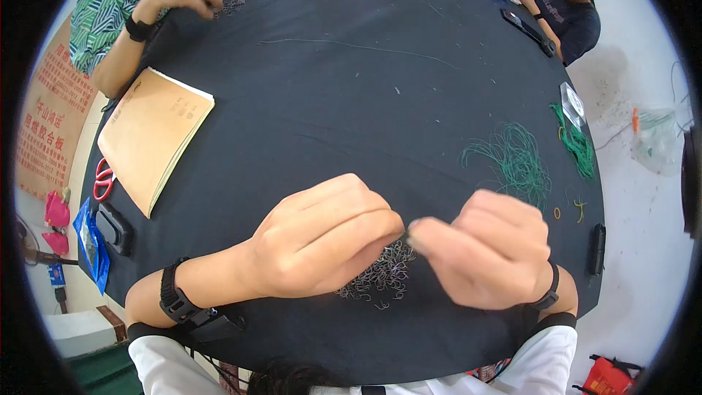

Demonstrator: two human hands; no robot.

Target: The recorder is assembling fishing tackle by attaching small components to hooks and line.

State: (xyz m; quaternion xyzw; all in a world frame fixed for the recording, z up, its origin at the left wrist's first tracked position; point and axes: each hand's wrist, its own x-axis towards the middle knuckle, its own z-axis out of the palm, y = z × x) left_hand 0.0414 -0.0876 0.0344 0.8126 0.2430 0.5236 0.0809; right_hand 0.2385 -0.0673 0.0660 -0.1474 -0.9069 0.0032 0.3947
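Left hand [322, 238] and right hand [486, 249] meeting fingertip to fingertip just above pile of small metal wire hooks [380, 274] on black tablecloth [351, 102], each pinching something tiny, likely hook. Hooks probably light, stiff, tangle-prone; picking singly by shank is safest.

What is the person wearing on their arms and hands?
Both hands are bare, no gloves. The left hand has a black strap band on its wrist, with a black device and cable by the forearm. The right hand has a thin black wristband. White sleeves with dark cuffs show near the elbows.
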